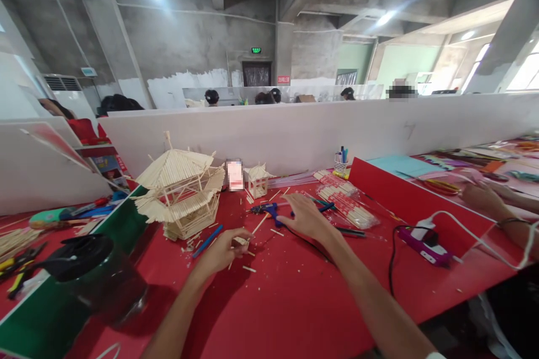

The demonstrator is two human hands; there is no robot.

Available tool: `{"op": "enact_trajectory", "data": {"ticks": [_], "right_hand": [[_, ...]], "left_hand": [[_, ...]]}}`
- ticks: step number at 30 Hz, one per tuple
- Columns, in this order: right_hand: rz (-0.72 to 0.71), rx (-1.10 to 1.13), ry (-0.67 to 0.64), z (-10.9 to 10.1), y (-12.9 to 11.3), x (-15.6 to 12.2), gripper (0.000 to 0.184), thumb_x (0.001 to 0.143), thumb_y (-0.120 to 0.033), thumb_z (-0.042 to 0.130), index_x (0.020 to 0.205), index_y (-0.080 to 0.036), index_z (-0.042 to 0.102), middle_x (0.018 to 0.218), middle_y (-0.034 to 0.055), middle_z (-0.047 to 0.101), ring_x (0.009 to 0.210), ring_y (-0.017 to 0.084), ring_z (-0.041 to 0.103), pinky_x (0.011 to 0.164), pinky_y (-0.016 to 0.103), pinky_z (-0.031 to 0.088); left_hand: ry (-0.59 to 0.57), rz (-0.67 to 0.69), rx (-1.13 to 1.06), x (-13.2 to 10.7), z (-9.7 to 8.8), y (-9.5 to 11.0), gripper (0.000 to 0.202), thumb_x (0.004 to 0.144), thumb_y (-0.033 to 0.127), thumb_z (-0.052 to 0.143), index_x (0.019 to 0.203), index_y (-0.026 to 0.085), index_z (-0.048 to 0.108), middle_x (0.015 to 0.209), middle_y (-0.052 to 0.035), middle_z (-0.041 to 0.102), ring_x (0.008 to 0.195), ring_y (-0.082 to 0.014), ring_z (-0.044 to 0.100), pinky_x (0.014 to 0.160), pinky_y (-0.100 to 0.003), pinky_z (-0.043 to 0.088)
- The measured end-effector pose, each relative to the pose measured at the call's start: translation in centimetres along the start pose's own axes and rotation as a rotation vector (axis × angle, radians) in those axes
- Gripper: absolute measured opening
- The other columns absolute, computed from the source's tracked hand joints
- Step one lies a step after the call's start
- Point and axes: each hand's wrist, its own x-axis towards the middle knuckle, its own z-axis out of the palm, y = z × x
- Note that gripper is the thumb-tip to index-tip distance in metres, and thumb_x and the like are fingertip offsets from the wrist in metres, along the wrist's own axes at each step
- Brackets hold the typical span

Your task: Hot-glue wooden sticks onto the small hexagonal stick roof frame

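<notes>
My left hand (225,249) is closed on a small piece made of wooden sticks (241,242), partly hidden by the fingers, low over the red table. My right hand (306,216) is open, palm down with fingers stretched out, beside a blue glue gun (273,214) whose nozzle points left. Whether the fingertips touch the gun I cannot tell. Loose sticks (249,269) and small offcuts lie about both hands. Behind my left hand stands a large two-tiered stick pavilion (181,185). A smaller stick pavilion (258,180) is farther back, near the white partition.
A dark water bottle (99,280) stands at the left by a green divider (122,235). Bagged sticks (349,205) lie at the back right. A purple power strip (427,248) with cables sits near a red divider (412,207). Another person's hand (484,202) is beyond it.
</notes>
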Motion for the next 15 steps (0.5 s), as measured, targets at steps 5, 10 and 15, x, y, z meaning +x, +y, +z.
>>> {"op": "enact_trajectory", "data": {"ticks": [5,10,15], "right_hand": [[0.226,-0.270,-0.395,-1.4,6.0,-2.9,0.084,0.073,-0.055,0.070,0.143,-0.015,0.045,0.144,0.0227,0.044,0.134,0.039,0.038,0.107,0.051,0.029],[0.176,-0.385,-0.307,-0.5,6.9,-4.2,0.073,0.082,-0.049,0.063,0.140,-0.008,0.047,0.131,0.0248,0.055,0.123,0.037,0.048,0.105,0.048,0.030],[0.093,-0.432,-0.244,-0.9,6.3,-3.5,0.053,0.088,-0.046,0.058,0.123,-0.007,0.060,0.119,0.0240,0.061,0.114,0.037,0.053,0.101,0.047,0.034]], "left_hand": [[0.034,-0.047,-0.004,0.1,0.0,0.6,0.037,0.074,0.038,0.067,0.105,0.016,0.067,0.092,-0.0066,0.070,0.077,-0.0183,0.063,0.068,-0.029,0.051],[0.076,-0.039,-0.040,0.0,-0.1,1.0,0.040,0.073,0.040,0.068,0.106,0.016,0.066,0.101,-0.0086,0.069,0.085,-0.0207,0.064,0.071,-0.030,0.053],[0.110,-0.006,-0.049,0.0,-0.3,1.0,0.039,0.075,0.042,0.067,0.105,0.017,0.066,0.107,-0.0097,0.068,0.086,-0.0200,0.065,0.074,-0.031,0.054]]}}
